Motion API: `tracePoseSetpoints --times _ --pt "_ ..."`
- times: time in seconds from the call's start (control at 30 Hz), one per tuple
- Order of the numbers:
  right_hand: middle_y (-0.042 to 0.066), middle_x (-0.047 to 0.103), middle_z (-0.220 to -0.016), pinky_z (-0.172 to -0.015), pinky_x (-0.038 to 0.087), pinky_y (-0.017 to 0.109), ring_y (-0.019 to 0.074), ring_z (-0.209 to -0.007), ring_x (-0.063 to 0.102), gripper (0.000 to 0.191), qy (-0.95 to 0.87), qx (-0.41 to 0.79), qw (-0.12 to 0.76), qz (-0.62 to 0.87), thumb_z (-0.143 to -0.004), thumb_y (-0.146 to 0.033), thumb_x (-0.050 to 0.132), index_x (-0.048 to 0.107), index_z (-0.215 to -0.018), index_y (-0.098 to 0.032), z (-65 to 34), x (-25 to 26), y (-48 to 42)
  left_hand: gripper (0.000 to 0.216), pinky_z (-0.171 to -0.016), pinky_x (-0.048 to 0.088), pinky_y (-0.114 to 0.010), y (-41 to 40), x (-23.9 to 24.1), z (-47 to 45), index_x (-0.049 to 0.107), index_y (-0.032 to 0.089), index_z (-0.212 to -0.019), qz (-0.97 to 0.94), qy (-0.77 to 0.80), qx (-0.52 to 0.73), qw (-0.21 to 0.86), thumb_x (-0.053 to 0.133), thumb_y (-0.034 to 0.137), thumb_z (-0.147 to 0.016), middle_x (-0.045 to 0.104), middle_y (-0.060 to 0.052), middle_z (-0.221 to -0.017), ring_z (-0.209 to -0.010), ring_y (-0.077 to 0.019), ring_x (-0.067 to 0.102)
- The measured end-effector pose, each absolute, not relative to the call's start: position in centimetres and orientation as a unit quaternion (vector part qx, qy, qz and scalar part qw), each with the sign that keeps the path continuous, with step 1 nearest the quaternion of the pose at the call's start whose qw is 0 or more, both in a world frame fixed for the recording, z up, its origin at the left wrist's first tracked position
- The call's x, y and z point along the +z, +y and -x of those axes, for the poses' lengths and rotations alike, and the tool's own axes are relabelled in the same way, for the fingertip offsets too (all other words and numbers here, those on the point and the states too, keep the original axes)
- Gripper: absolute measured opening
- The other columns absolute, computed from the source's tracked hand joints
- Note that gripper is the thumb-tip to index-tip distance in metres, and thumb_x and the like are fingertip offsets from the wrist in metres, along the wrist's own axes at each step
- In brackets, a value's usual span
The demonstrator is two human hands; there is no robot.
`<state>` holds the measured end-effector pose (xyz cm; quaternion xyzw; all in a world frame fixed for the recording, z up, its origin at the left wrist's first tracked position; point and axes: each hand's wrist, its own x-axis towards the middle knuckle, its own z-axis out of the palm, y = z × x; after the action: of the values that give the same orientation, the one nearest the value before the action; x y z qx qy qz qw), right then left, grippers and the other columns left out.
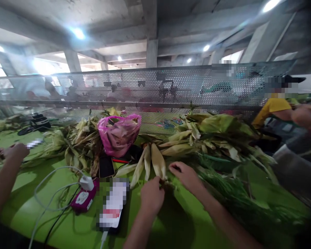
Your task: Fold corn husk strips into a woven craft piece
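On the green table, several pale, dry corn husks fan out in front of me. My left hand is closed at the near end of one husk, its fingertips pinched around that end. Just right of it, my right hand hovers close to the husks with thumb and fingers curled together. Whatever those fingers hold, if anything, is too small or blurred to make out. A bundle of thin green strands lies to the right of my right hand.
A pink plastic bag stands among husk piles. Near my left hand lie a charging phone, a dark phone and a purple power socket with cables. Another person's hand holds a phone at left. A perforated metal screen runs behind.
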<state>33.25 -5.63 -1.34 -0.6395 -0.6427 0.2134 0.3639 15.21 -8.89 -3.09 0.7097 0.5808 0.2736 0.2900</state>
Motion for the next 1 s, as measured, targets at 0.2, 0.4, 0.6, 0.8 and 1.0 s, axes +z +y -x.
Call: tracePoseSetpoints --times 0.2,0.4,0.6,0.8,1.0 --pt "0.01 0.075 -0.09 -0.074 0.042 0.033 0.0283 -0.089 0.067 0.025 -0.591 0.21 0.331 0.705 -0.07 -0.037 0.071 0.072 -0.088 -0.021 -31.7 -3.5 -0.6 0.022 -0.069 0.036 -0.03 -7.3 -3.1 -13.4 0.072 0.021 -0.091 -0.681 0.609 0.288 0.286 0.051 0.019 -0.085 0.075 -0.011 -0.093 -0.086 -0.0254 0.065" --pt "0.006 0.071 -0.078 -0.067 0.043 0.031 0.0226 -0.073 0.064 0.014 -0.574 0.213 0.393 0.686 -0.066 -0.028 0.065 0.066 -0.078 -0.019 -32.3 -3.7 0.0 0.016 -0.066 0.034 -0.03 -6.6 -3.7 -12.8 0.072 0.022 -0.08 -0.654 0.607 0.333 0.306 0.057 0.016 -0.081 0.073 -0.008 -0.08 -0.076 -0.0237 0.063" --pt "0.004 0.068 -0.084 -0.074 0.046 0.032 0.0208 -0.077 0.06 0.025 -0.564 0.178 0.496 0.636 -0.072 -0.039 0.063 0.063 -0.087 -0.02 -34.1 -0.1 -2.5 0.008 -0.066 0.035 -0.028 -5.4 -5.1 -12.9 0.066 0.019 -0.065 -0.506 0.527 0.498 0.468 0.069 0.012 -0.069 0.063 -0.002 -0.064 -0.066 -0.0173 0.055" --pt "0.002 0.066 -0.08 -0.067 0.046 0.03 0.0188 -0.072 0.058 0.029 -0.532 0.205 0.571 0.591 -0.07 -0.041 0.07 0.065 -0.089 -0.02 -36.5 -0.3 -5.5 0.017 -0.067 0.046 -0.028 -4.8 -5.7 -13.2 0.066 0.017 -0.081 -0.387 0.459 0.562 0.569 0.068 0.033 -0.075 0.066 -0.003 -0.072 -0.067 -0.0163 0.062" --pt "0.004 0.067 -0.076 -0.067 0.048 0.034 0.0216 -0.069 0.06 0.023 -0.564 0.192 0.469 0.652 -0.066 -0.038 0.069 0.069 -0.082 -0.021 -38.1 -3.7 -6.2 0.035 -0.069 0.052 -0.029 -5.3 -5.0 -13.8 0.064 0.017 -0.088 -0.262 0.373 0.608 0.65 0.08 0.039 -0.066 0.069 -0.005 -0.079 -0.075 -0.0173 0.067"
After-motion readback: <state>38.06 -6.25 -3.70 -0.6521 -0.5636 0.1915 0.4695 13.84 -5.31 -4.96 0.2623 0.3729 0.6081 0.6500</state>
